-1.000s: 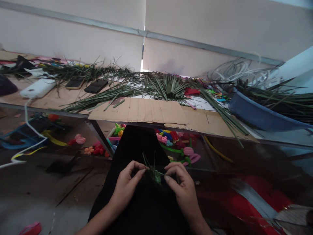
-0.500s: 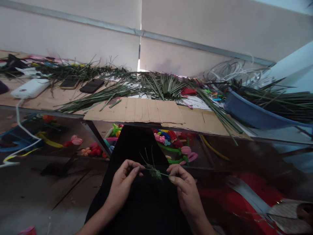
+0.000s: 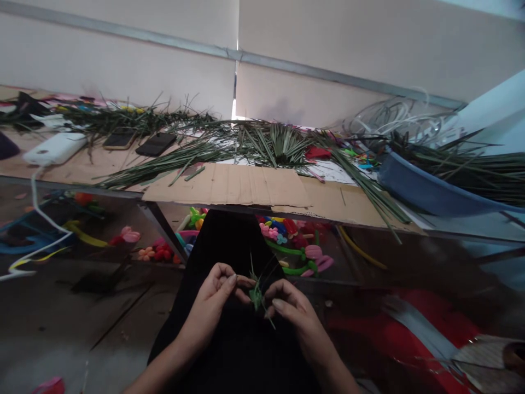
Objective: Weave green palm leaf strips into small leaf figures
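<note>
"What's crowding us?"
"Cardboard (image 3: 229,186) and leaf strips (image 3: 283,143) on the table (image 3: 96,168), a blue basin (image 3: 435,189) rightward, balloons (image 3: 314,252) underneath."
"Where's our room?"
"Over our lap (image 3: 241,350), short of the table's front edge."
"And our leaf knot (image 3: 256,298)?"
"Green, spiky ends sticking out, above our lap. Our left hand (image 3: 211,303) touches it, fingers half-bent; our right hand (image 3: 301,314) curls nearly closed beside it. Whether either pinches it, we can't tell."
</note>
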Tool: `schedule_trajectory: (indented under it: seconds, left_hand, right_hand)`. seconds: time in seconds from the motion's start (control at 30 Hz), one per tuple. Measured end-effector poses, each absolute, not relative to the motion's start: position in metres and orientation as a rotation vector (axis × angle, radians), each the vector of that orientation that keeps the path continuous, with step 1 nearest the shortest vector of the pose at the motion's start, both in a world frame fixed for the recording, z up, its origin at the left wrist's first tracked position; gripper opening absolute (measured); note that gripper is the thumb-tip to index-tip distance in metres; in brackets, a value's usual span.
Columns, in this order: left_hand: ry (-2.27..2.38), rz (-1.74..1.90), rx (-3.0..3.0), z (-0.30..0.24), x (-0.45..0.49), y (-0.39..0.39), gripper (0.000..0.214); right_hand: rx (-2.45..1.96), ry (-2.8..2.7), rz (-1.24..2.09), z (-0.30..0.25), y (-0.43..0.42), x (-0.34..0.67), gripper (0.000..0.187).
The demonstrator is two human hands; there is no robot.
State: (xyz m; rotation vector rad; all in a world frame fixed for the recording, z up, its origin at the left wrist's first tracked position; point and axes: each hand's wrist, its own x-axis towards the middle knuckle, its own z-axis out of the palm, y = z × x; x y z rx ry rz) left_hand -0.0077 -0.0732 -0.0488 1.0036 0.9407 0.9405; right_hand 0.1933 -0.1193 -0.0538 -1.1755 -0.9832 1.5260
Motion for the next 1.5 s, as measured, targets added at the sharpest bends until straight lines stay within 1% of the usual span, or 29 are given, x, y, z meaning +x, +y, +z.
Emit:
schedule_trajectory:
  seconds: [0.13, 0.27, 0.43, 0.63, 0.8, 0.93, 1.03, 1.13, 1.3, 1.5]
  left_hand:
    - [0.958, 0.954, 1.033, -0.047, -0.008, -0.072, 0.015]
    - [0.943, 0.952, 1.028, -0.047, -0.009, -0.074, 0.015]
    - [0.815, 0.935, 0.876, -0.052, -0.009, -0.076, 0.015]
    - [0.773, 0.954, 0.748, -0.048, -0.007, -0.077, 0.023]
    - [0.732, 0.956, 0.621, -0.040, -0.006, -0.078, 0.021]
    - [0.682, 0.946, 0.544, -0.040, -0.004, -0.080, 0.016]
    - [0.679, 0.948, 0.540, -0.042, -0.002, -0.081, 0.014]
    - [0.717, 0.965, 0.566, -0.044, 0.000, -0.081, 0.018]
    - [0.745, 0.995, 0.589, -0.043, 0.002, -0.080, 0.023]
    - [0.766, 0.992, 0.597, -0.045, 0.003, -0.080, 0.024]
  right_hand:
    - [-1.165, -1.027, 1.617, -0.055, -0.118, 0.185, 0.041]
    - [-1.185, -0.983, 1.638, -0.062, -0.119, 0.177, 0.042]
    - [-1.148, -0.991, 1.621, -0.064, -0.122, 0.175, 0.037]
    - [-1.096, -0.932, 1.650, -0.061, -0.122, 0.176, 0.035]
    - [-1.035, -0.887, 1.692, -0.059, -0.122, 0.173, 0.033]
    - [-0.995, -0.854, 1.720, -0.055, -0.123, 0.167, 0.025]
    - [-1.000, -0.896, 1.705, -0.051, -0.123, 0.164, 0.021]
    - [-1.011, -0.900, 1.683, -0.051, -0.123, 0.162, 0.020]
    - [-1.007, -0.837, 1.693, -0.053, -0.125, 0.161, 0.019]
    - [-0.962, -0.717, 1.708, -0.056, -0.128, 0.160, 0.018]
